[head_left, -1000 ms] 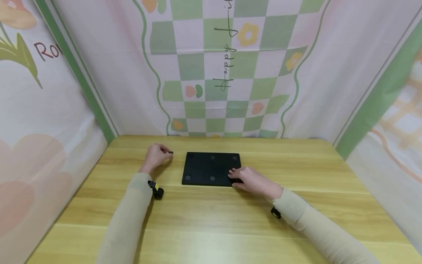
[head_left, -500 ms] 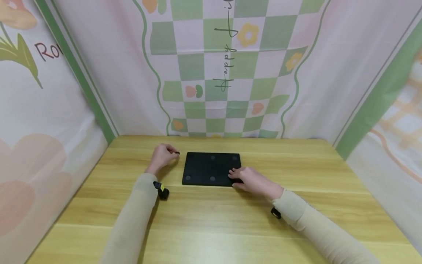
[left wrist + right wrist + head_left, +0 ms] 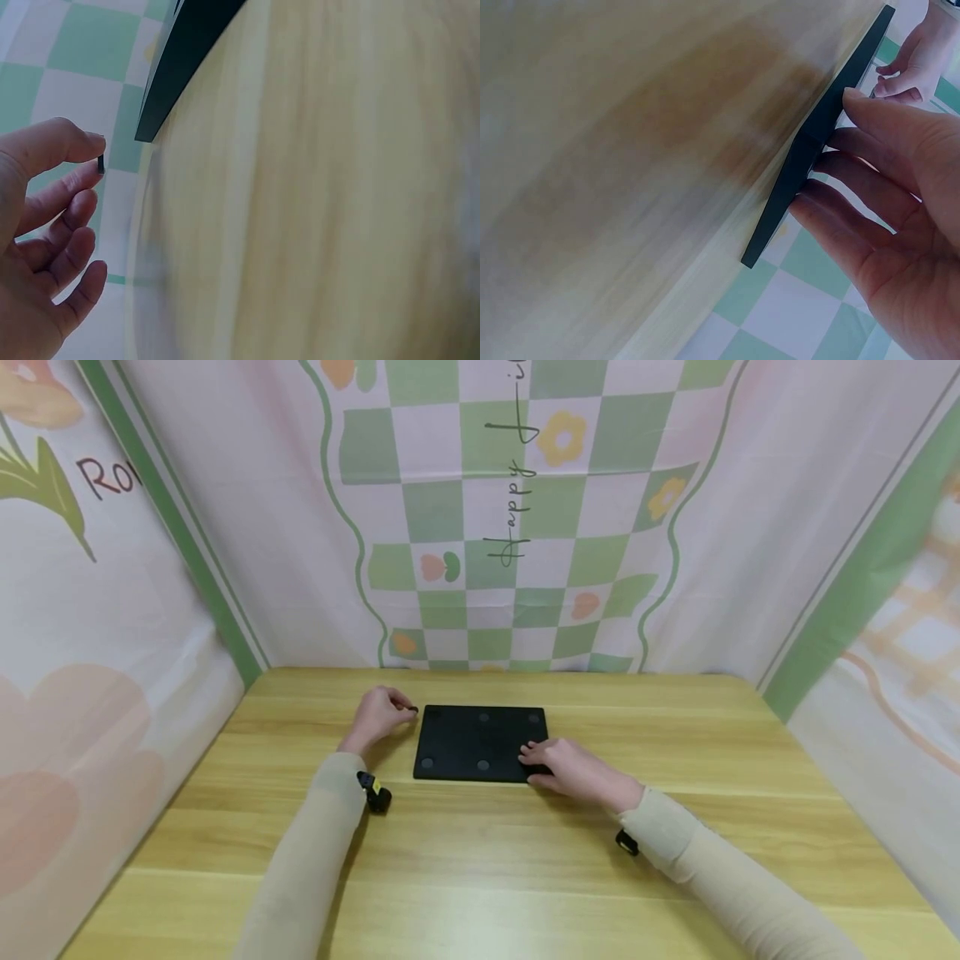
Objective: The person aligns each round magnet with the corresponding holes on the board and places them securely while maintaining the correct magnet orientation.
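Observation:
A flat black rectangular board (image 3: 480, 743) lies on the wooden table, with several round spots showing on its top. Just off the board's left side, my left hand (image 3: 377, 717) pinches a small, thin black piece (image 3: 101, 164) between thumb and index finger. It appears edge-on in the left wrist view, and its remaining fingers stay loosely bent. On the board's right end rests my right hand (image 3: 573, 768), fingertips on the top and thumb near the front edge. In the right wrist view the fingers (image 3: 840, 206) are spread along the board, gripping nothing; they hide its right front corner.
The wooden table (image 3: 480, 868) stretches in front of and beside the board. A checked green-and-white cloth (image 3: 502, 527) hangs behind its back edge, with printed cloth on both sides. A small black camera (image 3: 378, 797) sits on the left wrist.
My left hand has moved right, toward the board's left side, carrying the small black piece. The right hand and the board stay in place.

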A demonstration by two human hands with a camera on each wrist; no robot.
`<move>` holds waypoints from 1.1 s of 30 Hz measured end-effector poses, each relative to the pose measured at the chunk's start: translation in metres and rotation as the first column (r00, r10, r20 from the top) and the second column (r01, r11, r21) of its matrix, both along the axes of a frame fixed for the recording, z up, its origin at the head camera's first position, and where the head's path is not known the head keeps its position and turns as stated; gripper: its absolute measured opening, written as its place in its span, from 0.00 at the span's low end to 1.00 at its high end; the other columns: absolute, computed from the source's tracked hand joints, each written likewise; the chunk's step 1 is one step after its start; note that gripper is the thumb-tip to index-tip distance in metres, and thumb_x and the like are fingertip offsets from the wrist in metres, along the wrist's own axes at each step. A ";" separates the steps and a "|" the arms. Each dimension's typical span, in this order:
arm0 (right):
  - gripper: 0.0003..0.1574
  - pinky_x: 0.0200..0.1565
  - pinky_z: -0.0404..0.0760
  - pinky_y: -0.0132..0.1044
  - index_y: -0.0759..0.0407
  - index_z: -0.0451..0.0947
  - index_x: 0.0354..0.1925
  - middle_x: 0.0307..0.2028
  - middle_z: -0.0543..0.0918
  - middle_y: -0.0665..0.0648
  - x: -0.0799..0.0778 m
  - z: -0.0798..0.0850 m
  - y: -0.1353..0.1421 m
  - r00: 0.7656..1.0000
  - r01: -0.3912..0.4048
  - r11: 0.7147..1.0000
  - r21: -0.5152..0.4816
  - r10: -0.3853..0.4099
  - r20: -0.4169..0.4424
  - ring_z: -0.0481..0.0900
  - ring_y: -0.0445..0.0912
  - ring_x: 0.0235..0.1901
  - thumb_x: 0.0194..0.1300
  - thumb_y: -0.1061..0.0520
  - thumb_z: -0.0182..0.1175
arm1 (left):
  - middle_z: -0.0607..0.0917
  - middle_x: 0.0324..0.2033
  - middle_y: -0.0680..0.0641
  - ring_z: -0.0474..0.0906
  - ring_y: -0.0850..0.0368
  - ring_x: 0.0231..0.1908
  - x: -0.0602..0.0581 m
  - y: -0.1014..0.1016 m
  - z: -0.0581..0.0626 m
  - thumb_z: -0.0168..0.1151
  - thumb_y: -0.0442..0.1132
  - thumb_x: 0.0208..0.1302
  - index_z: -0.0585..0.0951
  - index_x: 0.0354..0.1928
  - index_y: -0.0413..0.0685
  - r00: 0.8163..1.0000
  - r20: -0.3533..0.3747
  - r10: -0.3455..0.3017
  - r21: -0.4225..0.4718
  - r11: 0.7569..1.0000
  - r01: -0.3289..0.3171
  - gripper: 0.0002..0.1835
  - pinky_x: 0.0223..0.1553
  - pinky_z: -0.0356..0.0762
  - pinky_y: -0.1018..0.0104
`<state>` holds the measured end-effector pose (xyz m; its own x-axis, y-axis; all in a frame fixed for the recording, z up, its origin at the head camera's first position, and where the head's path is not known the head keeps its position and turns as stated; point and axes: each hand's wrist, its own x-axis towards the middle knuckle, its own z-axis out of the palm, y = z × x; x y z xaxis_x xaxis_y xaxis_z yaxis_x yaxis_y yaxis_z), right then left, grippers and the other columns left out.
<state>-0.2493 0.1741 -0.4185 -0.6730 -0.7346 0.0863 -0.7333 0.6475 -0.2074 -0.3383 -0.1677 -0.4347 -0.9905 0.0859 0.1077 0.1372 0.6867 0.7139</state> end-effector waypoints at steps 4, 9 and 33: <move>0.22 0.55 0.77 0.47 0.64 0.79 0.54 0.54 0.80 0.63 -0.001 0.000 -0.001 1.000 0.001 1.000 0.001 -0.001 0.006 0.77 0.55 0.57 0.63 0.56 0.62 | 0.83 0.35 0.44 0.76 0.51 0.38 0.000 0.003 0.001 0.70 0.39 0.53 0.85 0.34 0.45 1.000 -0.002 -0.010 0.004 1.000 0.010 0.08 0.37 0.74 0.65; 0.22 0.55 0.77 0.48 0.65 0.79 0.54 0.53 0.80 0.64 -0.001 0.000 -0.002 1.000 0.001 1.000 -0.003 -0.001 0.008 0.77 0.55 0.57 0.63 0.57 0.62 | 0.83 0.34 0.45 0.75 0.52 0.36 0.001 0.007 0.002 0.69 0.38 0.54 0.85 0.33 0.45 1.000 -0.007 -0.024 0.006 1.000 0.024 0.05 0.35 0.74 0.66; 0.22 0.55 0.77 0.48 0.64 0.79 0.54 0.53 0.80 0.63 0.000 0.000 -0.001 1.000 0.010 1.000 -0.002 -0.010 0.012 0.77 0.55 0.57 0.63 0.56 0.62 | 0.84 0.33 0.45 0.77 0.54 0.33 -0.005 0.023 -0.001 0.69 0.40 0.54 0.85 0.34 0.45 0.998 0.015 -0.057 -0.023 0.998 0.057 0.07 0.31 0.74 0.67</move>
<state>-0.2492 0.1735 -0.4188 -0.6816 -0.7274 0.0795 -0.7240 0.6545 -0.2177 -0.3434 -0.1445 -0.4354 -0.9854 0.1444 0.0905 0.1661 0.6943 0.7003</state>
